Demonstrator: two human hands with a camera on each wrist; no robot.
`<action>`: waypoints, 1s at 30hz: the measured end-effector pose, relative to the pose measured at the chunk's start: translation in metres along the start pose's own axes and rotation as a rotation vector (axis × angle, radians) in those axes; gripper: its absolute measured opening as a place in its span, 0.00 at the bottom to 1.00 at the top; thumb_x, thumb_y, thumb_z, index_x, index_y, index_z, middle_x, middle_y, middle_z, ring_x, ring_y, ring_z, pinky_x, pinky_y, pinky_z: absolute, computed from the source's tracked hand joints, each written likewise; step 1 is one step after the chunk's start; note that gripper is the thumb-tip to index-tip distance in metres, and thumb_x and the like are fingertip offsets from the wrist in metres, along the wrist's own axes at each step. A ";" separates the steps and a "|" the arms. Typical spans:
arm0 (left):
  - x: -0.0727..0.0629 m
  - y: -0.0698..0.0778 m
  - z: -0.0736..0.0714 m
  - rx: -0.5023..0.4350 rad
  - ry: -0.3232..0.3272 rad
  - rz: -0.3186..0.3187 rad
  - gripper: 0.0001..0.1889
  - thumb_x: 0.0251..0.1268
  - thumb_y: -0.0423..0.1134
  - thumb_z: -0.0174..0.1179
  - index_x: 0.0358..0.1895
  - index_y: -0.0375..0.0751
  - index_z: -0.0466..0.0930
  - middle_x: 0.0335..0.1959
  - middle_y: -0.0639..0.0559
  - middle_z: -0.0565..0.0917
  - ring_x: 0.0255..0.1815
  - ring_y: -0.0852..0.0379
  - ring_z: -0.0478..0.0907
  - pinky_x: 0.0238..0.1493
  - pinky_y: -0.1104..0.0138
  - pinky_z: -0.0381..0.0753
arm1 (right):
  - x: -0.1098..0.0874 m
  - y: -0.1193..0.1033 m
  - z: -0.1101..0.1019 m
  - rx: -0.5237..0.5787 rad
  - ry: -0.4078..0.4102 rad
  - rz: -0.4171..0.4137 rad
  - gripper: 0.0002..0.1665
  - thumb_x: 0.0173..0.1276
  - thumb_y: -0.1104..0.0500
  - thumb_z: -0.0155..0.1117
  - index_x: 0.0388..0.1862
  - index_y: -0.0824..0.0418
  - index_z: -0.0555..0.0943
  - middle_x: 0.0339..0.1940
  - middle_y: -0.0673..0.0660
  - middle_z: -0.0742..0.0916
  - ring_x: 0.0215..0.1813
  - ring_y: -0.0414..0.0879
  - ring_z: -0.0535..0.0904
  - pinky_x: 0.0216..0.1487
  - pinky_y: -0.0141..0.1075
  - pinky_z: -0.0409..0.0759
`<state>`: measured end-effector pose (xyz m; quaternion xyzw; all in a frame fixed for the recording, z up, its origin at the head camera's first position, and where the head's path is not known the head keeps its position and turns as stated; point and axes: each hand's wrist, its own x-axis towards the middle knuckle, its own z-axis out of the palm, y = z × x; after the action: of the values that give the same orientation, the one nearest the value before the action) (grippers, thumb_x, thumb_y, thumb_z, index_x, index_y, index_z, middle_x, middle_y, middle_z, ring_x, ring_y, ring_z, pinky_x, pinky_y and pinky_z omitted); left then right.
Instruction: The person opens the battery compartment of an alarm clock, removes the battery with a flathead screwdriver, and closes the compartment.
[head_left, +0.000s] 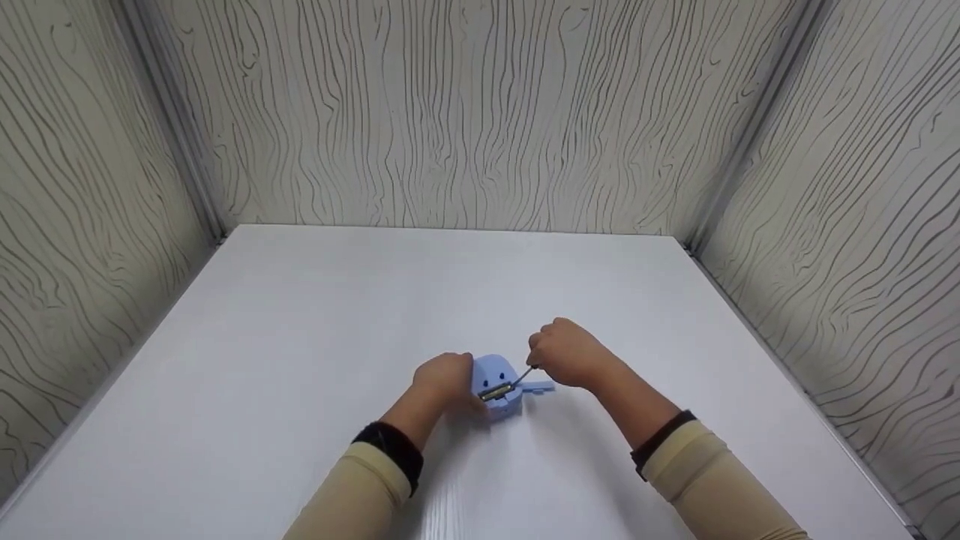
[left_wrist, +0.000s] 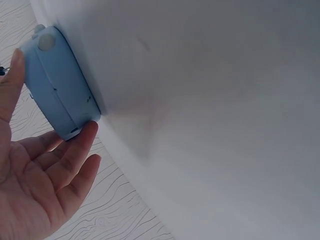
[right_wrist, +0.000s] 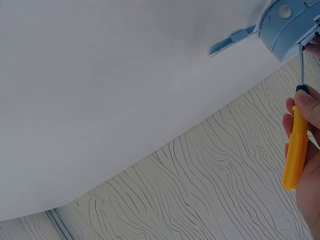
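Near the middle of the table, a light blue plastic case (head_left: 491,367) stands with a dark slot on its upper face, where a gold and dark part (head_left: 496,391) shows. My left hand (head_left: 448,379) grips the case from the left; in the left wrist view its thumb lies on one side and its fingertips on another. My right hand (head_left: 568,352) holds a screwdriver (right_wrist: 297,150) with a yellow handle and black collar. The metal shaft (right_wrist: 302,67) slants down to the case, its tip right at the slot. The case's underside is hidden.
A narrow light blue strip (head_left: 538,387) sticks out to the right from beside the case, low over the white table (head_left: 360,300). Wood-grain panels (head_left: 450,112) enclose the table at the back and both sides.
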<state>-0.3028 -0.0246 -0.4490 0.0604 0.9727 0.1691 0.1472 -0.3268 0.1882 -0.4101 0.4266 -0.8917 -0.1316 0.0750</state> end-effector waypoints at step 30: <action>-0.004 0.001 0.000 0.008 0.013 0.014 0.47 0.51 0.52 0.83 0.74 0.35 0.73 0.65 0.40 0.84 0.68 0.43 0.80 0.72 0.52 0.80 | -0.010 0.019 0.034 0.488 -0.072 0.231 0.13 0.70 0.69 0.69 0.51 0.62 0.92 0.47 0.57 0.93 0.52 0.53 0.90 0.58 0.47 0.88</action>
<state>-0.2995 -0.0247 -0.4475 0.0668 0.9739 0.1665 0.1393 -0.3429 0.2129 -0.4376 0.3225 -0.9418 0.0817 -0.0475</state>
